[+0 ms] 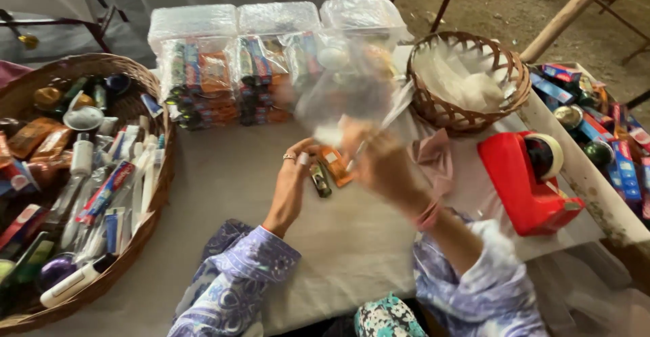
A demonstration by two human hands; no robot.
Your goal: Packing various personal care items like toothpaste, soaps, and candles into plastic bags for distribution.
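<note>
Overhead, the right hand (379, 164) grips a blurred clear plastic bag (345, 93), raised over the table (223, 174); the left hand (294, 178) pinches small sachets (328, 171) beside it. Finished packs (230, 79) stack behind; the basket of toiletries (81, 174) remains full

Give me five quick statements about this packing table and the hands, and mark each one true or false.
1. A red tape dispenser stands on the table beside the right hand. True.
2. The left hand wears a ring. True.
3. The right hand holds a glass jar. False: it lifts a clear plastic bag, blurred by motion.
4. The big wicker basket on the left stands bare. False: it is full of small tubes, toothbrushes and packets.
5. Filled clear packs are stacked at the far edge of the table. True.
</note>
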